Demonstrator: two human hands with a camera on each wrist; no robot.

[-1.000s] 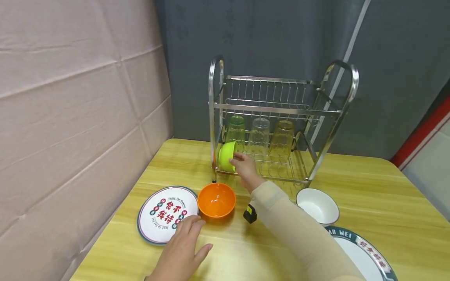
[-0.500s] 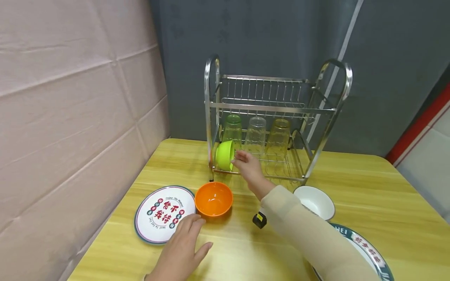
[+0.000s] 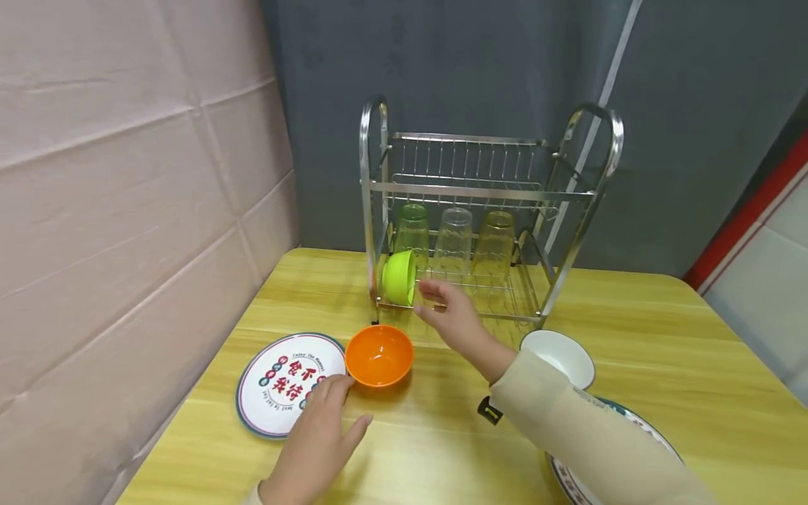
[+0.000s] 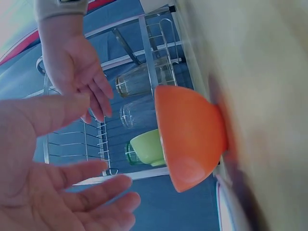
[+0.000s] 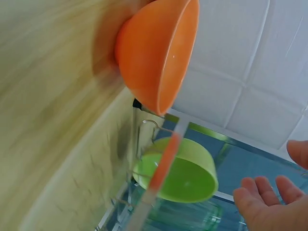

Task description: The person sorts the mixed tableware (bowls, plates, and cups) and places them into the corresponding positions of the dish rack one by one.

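At the near edge of the yellow wood-grain table (image 3: 663,365), left hand (image 3: 315,449) lies palm-down, fingers straight and relaxed, holding nothing. Fingertips sit just beside the round orange plastic bowl (image 3: 379,355), at the rim of the white round plate with red lettering and a dark green border (image 3: 278,386). I can't tell from the head view whether they touch the bowl; the left wrist view shows a gap.

Orange bowl stands upright on the table, touching or nearly touching that plate on its left.

Right side, near: a second patterned plate with a green rim (image 3: 568,484), mostly hidden under the beige sleeve (image 3: 587,435). Just beyond it is a white ceramic bowl with a dark rim (image 3: 558,358), upright.

Further in, right hand (image 3: 451,315) hangs in front of the two-tier chrome wire dish rack (image 3: 486,189), fingers spread and loose, gripping nothing. It's near but clear of the lime-green plastic bowl (image 3: 399,278), which stands on edge at the left end of the lower tier, opening facing right.

Behind it on that tier: three upturned tumblers, green-tinted (image 3: 412,228), clear (image 3: 453,235), amber (image 3: 494,238). Upper tier shows only wire.

My read: green bowl is racked and let go; the orange bowl looks next in line. That would need a grip on its rim, a lift, tipping it on edge, and slotting it into the wires right of the green one without knocking the tumblers.
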